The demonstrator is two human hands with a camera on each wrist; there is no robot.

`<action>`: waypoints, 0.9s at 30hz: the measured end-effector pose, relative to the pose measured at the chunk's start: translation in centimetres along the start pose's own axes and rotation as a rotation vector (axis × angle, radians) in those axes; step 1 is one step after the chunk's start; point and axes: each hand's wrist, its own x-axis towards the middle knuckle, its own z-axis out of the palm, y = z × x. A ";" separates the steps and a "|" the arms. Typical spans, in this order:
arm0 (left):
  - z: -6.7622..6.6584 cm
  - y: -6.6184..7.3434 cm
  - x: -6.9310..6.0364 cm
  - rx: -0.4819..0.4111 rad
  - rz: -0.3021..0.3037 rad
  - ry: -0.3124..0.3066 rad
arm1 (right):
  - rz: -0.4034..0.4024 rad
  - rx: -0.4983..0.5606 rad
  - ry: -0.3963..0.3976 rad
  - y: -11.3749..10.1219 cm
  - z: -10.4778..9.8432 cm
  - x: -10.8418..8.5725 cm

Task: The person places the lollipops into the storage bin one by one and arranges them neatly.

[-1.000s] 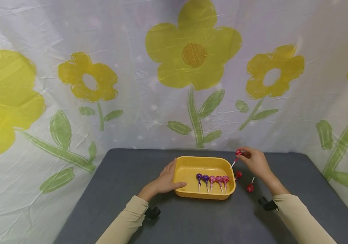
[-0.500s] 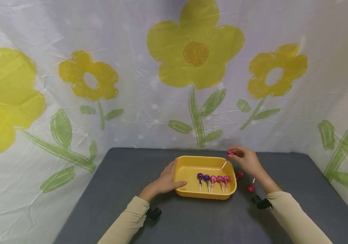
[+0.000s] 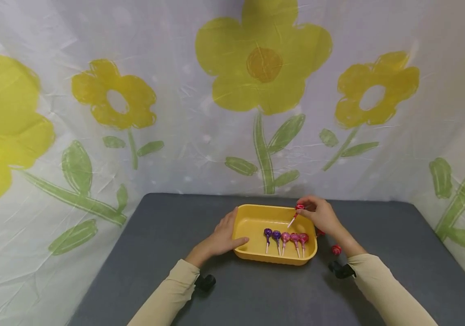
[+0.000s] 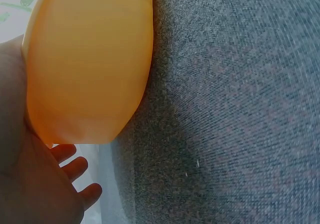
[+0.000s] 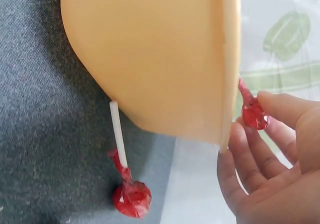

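The yellow tray [image 3: 256, 257] holds a row of two purple lollipops [image 3: 276, 235] and several pink ones [image 3: 294, 237], sticks toward the person. My left hand [image 3: 221, 235] grips the tray's left end, thumb over the rim; in the left wrist view that hand [image 4: 40, 184] lies against the tray wall [image 4: 90, 69]. Above the tray's back right corner, my right hand [image 3: 322, 218] pinches a red lollipop [image 3: 299, 207] by its head, stick slanting down to the left. In the right wrist view the fingers hold its red head [image 5: 255, 115] beside the rim [image 5: 230, 74].
On the grey table [image 3: 167, 253], right of the tray, lies one red lollipop [image 3: 336, 250]. Another, partly hidden by the tray and right hand, lies close to the tray; the right wrist view shows a red lollipop [image 5: 132, 199] beside the tray. A flowered cloth [image 3: 175, 149] hangs behind.
My right hand has moved left with the red lollipop, from beside the tray's right edge to above its back right part. The left hand stays on the tray.
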 end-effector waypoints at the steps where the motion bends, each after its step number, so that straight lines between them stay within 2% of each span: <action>1: -0.1 0.1 0.0 0.002 -0.001 -0.001 | 0.001 0.002 0.002 -0.1 0.1 0.0; 7: -0.3 0.5 -0.1 0.004 -0.004 0.007 | -0.020 0.014 -0.001 -1.0 0.7 0.2; 27: -0.2 0.3 0.0 0.026 -0.023 -0.005 | -0.097 0.044 -0.044 -3.1 2.5 1.7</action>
